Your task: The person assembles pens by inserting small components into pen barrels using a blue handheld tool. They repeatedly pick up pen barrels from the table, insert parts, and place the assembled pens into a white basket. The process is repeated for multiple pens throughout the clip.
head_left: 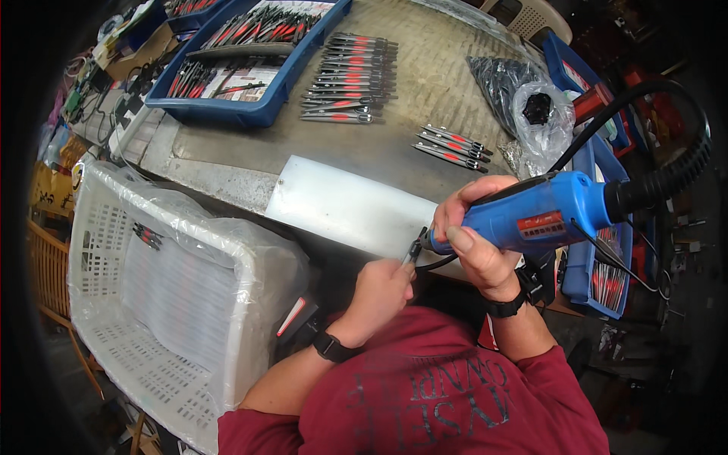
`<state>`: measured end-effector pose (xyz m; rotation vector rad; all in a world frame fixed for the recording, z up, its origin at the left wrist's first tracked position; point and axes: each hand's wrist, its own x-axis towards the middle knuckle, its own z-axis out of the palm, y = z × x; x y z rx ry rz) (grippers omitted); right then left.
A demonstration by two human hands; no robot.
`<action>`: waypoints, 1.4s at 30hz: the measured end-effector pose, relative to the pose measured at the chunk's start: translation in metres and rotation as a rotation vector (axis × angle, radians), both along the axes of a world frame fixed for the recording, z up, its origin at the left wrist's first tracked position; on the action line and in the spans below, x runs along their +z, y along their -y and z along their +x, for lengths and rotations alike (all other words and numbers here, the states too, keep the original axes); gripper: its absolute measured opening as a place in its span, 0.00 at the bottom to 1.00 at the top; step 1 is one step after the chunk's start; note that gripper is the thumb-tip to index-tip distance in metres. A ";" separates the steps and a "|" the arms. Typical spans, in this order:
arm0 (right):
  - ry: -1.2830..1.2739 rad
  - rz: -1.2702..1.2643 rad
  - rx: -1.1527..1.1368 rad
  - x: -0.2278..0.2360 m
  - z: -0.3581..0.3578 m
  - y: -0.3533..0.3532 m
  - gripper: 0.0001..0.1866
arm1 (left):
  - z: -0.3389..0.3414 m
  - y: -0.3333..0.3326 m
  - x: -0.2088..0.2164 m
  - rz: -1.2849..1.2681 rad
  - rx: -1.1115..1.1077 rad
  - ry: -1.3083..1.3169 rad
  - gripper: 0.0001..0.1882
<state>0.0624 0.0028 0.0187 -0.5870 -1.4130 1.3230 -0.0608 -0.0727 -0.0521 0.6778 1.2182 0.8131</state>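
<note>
Closest to me, the person in a maroon shirt (425,379) has the left hand (379,292) pinched around a slim grey-and-black piece (414,252), held up over the near edge of the worktop. The right hand (487,262) is wrapped firmly about the front of a blue corded power tool (523,212), its nose at that piece; whether they touch I can't tell. Off to the left stands a white slatted plastic basket (163,379) lined with clear film. Just beyond the hands, a smooth white rectangular slab (349,205) lies along the table edge. Past it, a small group of grey pens with red middles (453,148) sits near a clear plastic bag of black parts (497,87). Farther off, a long row of similar pens (353,80) lies beside a blue plastic tray (262,114).
</note>
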 end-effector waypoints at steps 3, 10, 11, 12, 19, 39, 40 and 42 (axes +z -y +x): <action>0.040 0.015 0.006 0.001 -0.001 0.000 0.23 | 0.001 -0.001 0.002 0.013 -0.001 -0.027 0.14; 0.469 0.289 0.017 0.003 -0.006 -0.011 0.20 | 0.002 0.000 0.003 -0.018 0.019 -0.102 0.15; 0.522 0.316 0.016 0.003 -0.007 -0.014 0.19 | 0.002 0.000 0.002 -0.026 0.024 -0.094 0.15; 0.575 0.343 0.016 0.003 -0.009 -0.016 0.18 | 0.002 0.000 0.001 -0.034 0.031 -0.089 0.15; 0.549 0.300 0.000 0.007 -0.020 -0.019 0.10 | 0.003 0.000 0.000 0.003 0.068 -0.063 0.17; -0.450 -0.075 -0.286 0.010 0.057 0.006 0.23 | -0.020 -0.079 0.032 0.792 0.078 -0.682 0.07; -0.455 -0.064 -0.293 0.009 0.059 0.007 0.23 | -0.019 -0.093 0.036 0.916 0.060 -0.797 0.06; -0.436 -0.049 -0.309 0.009 0.065 0.009 0.23 | -0.012 -0.119 0.044 1.043 0.014 -0.943 0.07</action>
